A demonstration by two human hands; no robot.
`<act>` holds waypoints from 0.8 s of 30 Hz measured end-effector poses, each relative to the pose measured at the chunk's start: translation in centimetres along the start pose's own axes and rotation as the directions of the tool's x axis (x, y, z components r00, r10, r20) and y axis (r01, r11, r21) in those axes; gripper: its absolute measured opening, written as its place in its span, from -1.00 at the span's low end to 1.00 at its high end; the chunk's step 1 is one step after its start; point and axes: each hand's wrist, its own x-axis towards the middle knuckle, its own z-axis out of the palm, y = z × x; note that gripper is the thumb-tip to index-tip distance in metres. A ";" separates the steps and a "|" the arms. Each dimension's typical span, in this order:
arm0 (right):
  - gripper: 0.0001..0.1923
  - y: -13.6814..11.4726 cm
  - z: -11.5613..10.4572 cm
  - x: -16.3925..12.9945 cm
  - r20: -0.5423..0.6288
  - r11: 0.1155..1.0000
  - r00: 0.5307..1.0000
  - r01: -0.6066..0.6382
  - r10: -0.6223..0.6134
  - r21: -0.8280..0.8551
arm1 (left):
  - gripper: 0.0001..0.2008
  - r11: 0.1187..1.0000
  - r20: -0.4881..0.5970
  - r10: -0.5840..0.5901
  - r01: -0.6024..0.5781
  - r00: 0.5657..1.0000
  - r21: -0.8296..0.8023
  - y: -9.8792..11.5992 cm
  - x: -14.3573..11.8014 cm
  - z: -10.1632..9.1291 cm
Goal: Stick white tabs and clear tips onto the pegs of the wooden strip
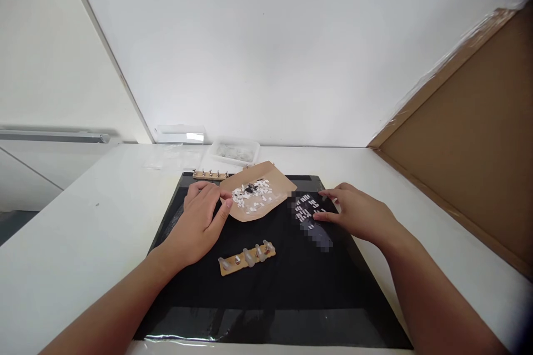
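My left hand (202, 219) is at the left edge of a brown paper sheet (277, 180), with thumb and index finger closed on that edge. Loose small white pieces (254, 194) and a few dark bits lie on the paper. To the right, my right hand (358, 211) has its thumb and index finger apart, the tips by a group of small white pieces (306, 208) spread on the black mat (287, 288). Part of that patch is pixelated. Nearer to me lies a tan strip (231, 269) carrying several metal pegs, some with translucent clips or sleeves on them.
Behind the mat is a white plastic tray (235, 151) with pale contents. Another strip with metal pegs (210, 175) sits at the mat's back left edge. A clear plastic box (181, 134) stands by the wall. A cardboard panel (466, 138) rises on the right.
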 end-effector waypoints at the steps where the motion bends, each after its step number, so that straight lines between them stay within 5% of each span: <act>1: -0.32 -0.1 0.0 0.0 -0.001 1.000 1.000 -0.005 0.005 0.000 | -0.67 1.000 -0.002 0.002 -0.002 1.000 0.000 0.0 0.0 0.0; 13: -0.53 -1.9 0.4 -0.2 0.009 0.999 1.000 -0.002 0.002 0.038 | -0.65 1.000 -0.012 0.017 -0.017 1.000 -0.024 -0.2 0.1 0.1; 24: -0.27 -3.7 0.9 -0.5 -0.023 0.990 0.999 -0.028 0.032 0.141 | -0.54 0.985 -0.052 0.028 -0.036 0.998 -0.168 -0.4 -0.4 0.1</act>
